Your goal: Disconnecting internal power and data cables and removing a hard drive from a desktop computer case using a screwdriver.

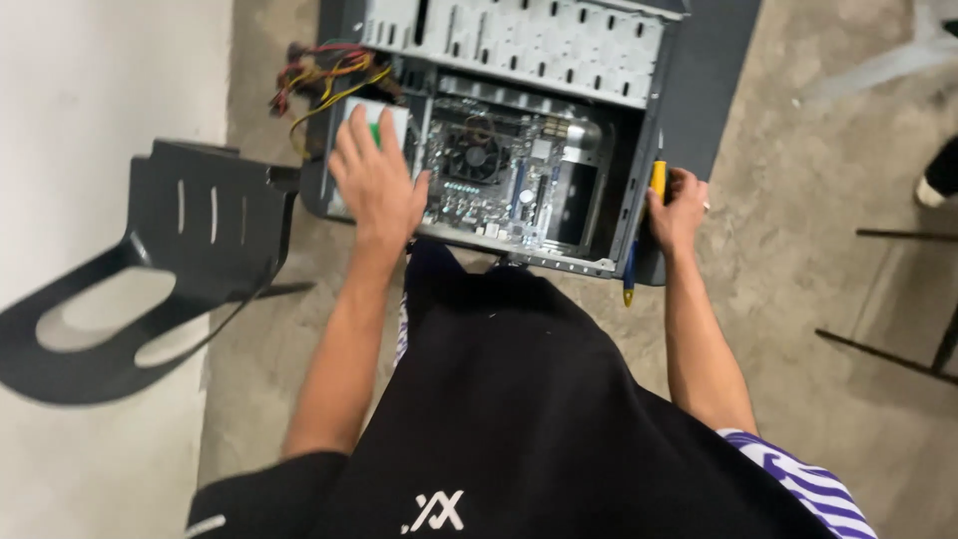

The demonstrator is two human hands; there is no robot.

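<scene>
An open grey computer case lies on its side on the floor, its green motherboard and black cooler fan exposed. My left hand lies flat, fingers spread, on a silver power supply box with a green sticker at the case's left end. My right hand is wrapped around the case's right edge together with a screwdriver that has a yellow and blue handle. A bundle of red, yellow and black wires trails from the power supply.
A black plastic chair stands at the left by a white wall. Thin black metal legs stand at the right on the concrete floor. A dark shoe shows at the far right edge.
</scene>
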